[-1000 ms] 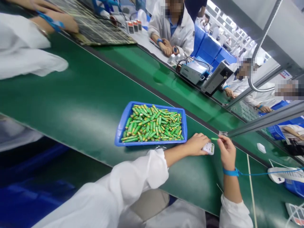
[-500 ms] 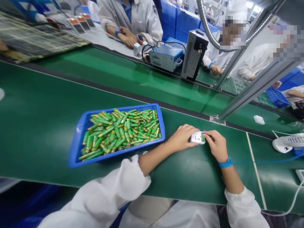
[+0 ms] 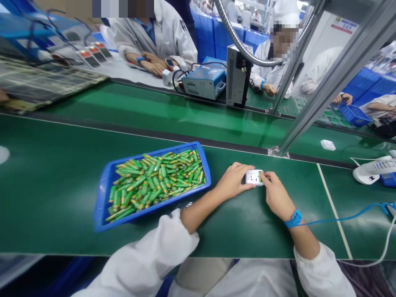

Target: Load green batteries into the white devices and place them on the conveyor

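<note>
A small white plastic device (image 3: 253, 177) lies on the green bench, its underside with dark slots facing up. My left hand (image 3: 233, 180) grips it from the left, thumb on the near edge and fingers along the far one. Green shows in the compartment at its right end, where a battery (image 3: 260, 177) is partly hidden by fingertips. My right hand (image 3: 276, 194), fingers closed in a pinch, presses on that battery. A blue wrist strap (image 3: 293, 218) circles the right wrist. Left of my hands, a blue tray (image 3: 101, 202) holds a heap of green-and-gold batteries (image 3: 154, 181).
A blue cord (image 3: 343, 218) runs right from the wrist strap. On the right stands a white handheld device (image 3: 371, 170). Beyond the bench's dark rail are a blue instrument box (image 3: 204, 81), a metal post (image 3: 321, 90) and co-workers in white coats. A white piece (image 3: 328, 144) lies beyond the rail.
The camera view has shifted a little. My right fingertips have moved in over the battery compartment, covering more of it. My left hand keeps its hold on the device.
</note>
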Demonstrator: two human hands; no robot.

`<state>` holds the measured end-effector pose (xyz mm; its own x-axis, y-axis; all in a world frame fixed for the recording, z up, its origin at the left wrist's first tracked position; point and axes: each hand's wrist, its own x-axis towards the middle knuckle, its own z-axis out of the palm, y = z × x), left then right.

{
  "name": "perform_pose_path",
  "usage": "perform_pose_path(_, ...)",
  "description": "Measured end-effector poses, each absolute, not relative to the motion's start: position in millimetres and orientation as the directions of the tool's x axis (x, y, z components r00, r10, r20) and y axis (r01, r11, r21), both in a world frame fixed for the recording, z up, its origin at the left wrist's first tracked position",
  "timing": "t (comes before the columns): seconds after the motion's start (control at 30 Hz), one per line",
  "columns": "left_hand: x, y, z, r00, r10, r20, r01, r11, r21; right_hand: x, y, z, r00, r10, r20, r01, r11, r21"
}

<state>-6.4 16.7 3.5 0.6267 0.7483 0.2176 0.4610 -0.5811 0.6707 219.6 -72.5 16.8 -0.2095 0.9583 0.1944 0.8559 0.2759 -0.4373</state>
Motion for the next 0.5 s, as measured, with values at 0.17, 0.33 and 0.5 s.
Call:
perform_pose_path(0.17,-8,23,-2,0.634,0.706,0.316,0.384,-0.642,0.663,224,-63,14,-0.043,0.978,0.205,0.705,0.175,-0.688)
perform_pose_path(0.33,-10,24,4,0.637,0.622,0.455,0.280,-0.737,0.616,226,-49,7,0.097,0.995,0.036,0.325,0.002,-0.946)
perform_pose_path(0.5,-9,18,7,0.651,0.580,0.489,0.257,-0.775,0.578,222,-46,10,-0.035,0.997,-0.064,-0.063,-0.066,-0.996)
